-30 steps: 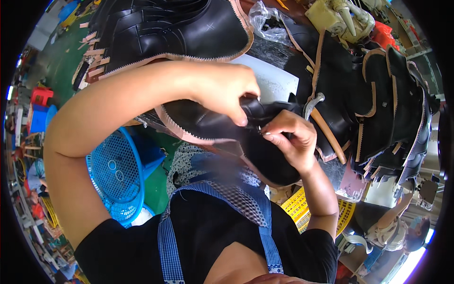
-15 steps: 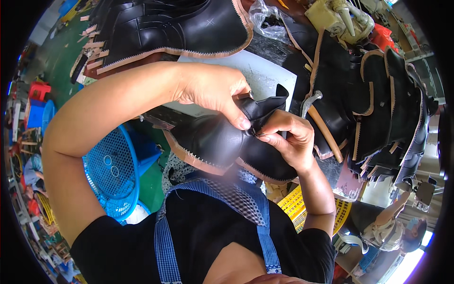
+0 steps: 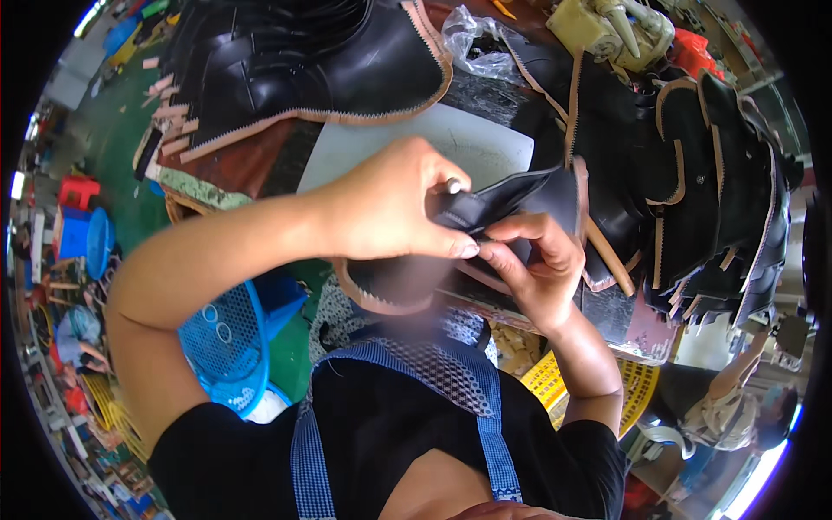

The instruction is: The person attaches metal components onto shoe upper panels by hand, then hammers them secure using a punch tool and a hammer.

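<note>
I hold a black leather shoe upper (image 3: 529, 198) with a tan zigzag edge close to my chest, above the worktable. My left hand (image 3: 394, 204) pinches its folded top edge from the left, thumb and fingers closed on the leather. My right hand (image 3: 537, 260) grips the same piece from below and the right, fingertips meeting the left hand's. The lower part of the piece (image 3: 390, 282) hangs blurred under my left hand.
A stack of black uppers (image 3: 321, 61) lies at the back left, more hang in a row at the right (image 3: 719, 191). A white board (image 3: 468, 143) lies on the brown table. A clear plastic bag (image 3: 477, 39) sits behind. A blue basket (image 3: 230, 347) stands on the green floor.
Both hands have lifted the black upper higher and closer to the camera, and folded its top edge between the fingertips. The view has tilted slightly.
</note>
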A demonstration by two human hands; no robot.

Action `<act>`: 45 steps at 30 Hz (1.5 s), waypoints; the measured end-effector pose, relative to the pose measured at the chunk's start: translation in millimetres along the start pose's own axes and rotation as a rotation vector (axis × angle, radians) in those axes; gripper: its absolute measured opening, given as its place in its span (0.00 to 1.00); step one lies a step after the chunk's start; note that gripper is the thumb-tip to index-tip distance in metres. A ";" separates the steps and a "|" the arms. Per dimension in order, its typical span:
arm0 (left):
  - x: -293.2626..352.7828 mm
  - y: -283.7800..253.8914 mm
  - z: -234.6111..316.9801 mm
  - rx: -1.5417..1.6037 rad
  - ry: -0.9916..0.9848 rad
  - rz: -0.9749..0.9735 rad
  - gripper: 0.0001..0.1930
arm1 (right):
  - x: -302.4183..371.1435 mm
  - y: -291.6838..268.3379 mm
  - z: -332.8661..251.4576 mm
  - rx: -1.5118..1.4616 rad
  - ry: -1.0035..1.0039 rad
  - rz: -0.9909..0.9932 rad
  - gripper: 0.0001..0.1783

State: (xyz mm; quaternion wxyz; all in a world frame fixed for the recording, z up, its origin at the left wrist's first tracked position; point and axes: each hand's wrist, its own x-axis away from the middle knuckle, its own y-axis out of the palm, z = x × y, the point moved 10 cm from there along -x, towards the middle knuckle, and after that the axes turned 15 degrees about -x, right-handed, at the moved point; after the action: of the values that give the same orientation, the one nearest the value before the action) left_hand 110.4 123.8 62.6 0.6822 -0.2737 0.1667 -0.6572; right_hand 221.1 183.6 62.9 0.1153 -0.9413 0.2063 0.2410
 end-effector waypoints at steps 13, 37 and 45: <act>27.3 -5.8 2.9 0.081 0.071 0.274 0.13 | -3.8 0.4 -9.2 -0.141 -0.182 0.025 0.10; 39.5 -14.4 9.3 -0.151 0.123 0.356 0.10 | -21.7 3.3 -29.8 0.014 -0.335 -0.092 0.11; 66.0 -14.8 13.5 -0.360 0.153 0.680 0.10 | -14.5 -0.2 -19.6 -0.078 -0.175 0.117 0.12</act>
State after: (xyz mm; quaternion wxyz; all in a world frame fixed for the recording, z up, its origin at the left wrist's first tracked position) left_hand 111.7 60.9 90.8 0.7877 -0.2685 0.4109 -0.3724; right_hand 217.5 182.4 87.0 0.0817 -0.9069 0.2403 0.3362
